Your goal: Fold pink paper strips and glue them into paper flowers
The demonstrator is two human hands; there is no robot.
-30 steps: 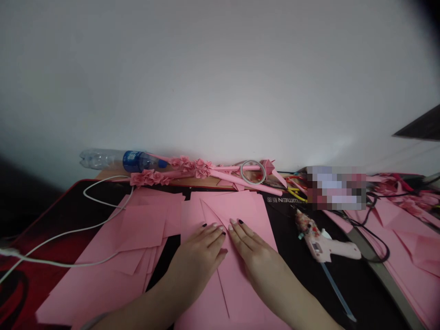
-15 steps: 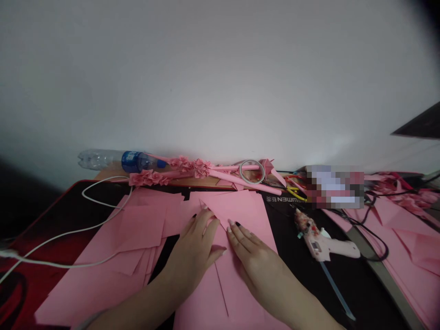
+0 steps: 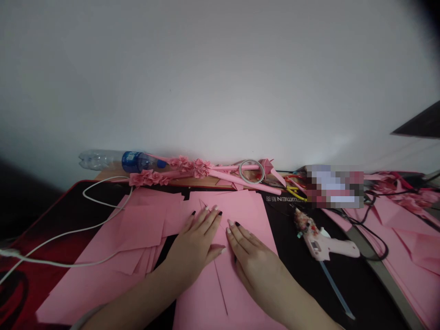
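Partly hidden under left hand (image 3: 195,245), right hand (image 3: 252,254), each grip flat, wide: pink paper (image 3: 227,282)

The left hand (image 3: 192,245) lies palm down, fingers (image 3: 205,224) slightly parted toward one o'clock, thumb (image 3: 216,252) out toward three. The right hand (image 3: 253,259) lies palm down, fingers together toward eleven. The left arm (image 3: 137,298) slants in from seven, the right arm (image 3: 300,298) from five.

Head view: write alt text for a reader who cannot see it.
A person's left hand and right hand lie on a folded pink paper sheet over a black mat. To their left are loose pink paper sheets; to their right, a pale plastic glue gun. Behind lie pink paper flowers and a clear, blue-labelled plastic bottle.
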